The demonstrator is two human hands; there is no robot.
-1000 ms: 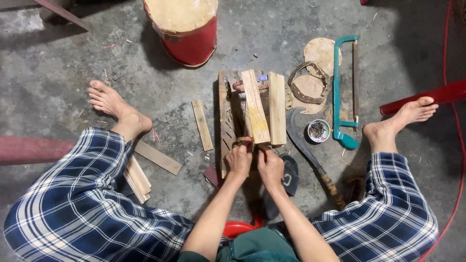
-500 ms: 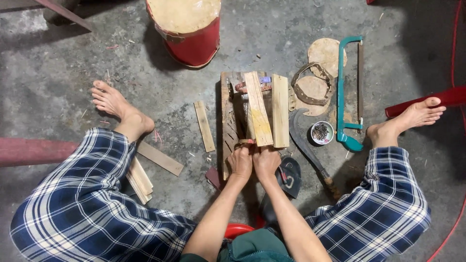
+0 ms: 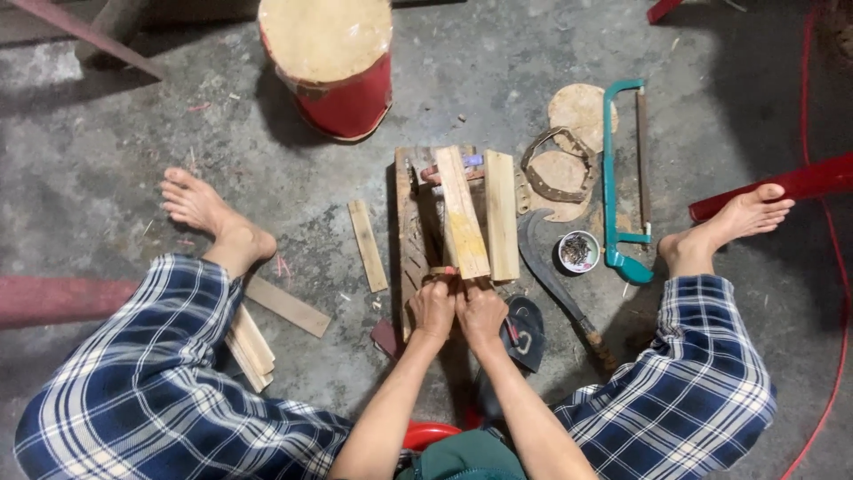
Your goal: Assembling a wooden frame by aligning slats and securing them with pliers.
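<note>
Both hands, left hand [image 3: 433, 307] and right hand [image 3: 481, 311], have a tight grip pinching the yellow wood strip [image 3: 461, 212]. It could slip sideways; a splinter might poke fingers.

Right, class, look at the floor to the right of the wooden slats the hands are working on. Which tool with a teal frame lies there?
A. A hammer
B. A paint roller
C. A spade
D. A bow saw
D: a teal-framed bow saw lies flat on the concrete floor, to the right of the wooden slats that the left hand and right hand grip at their near end.
</note>
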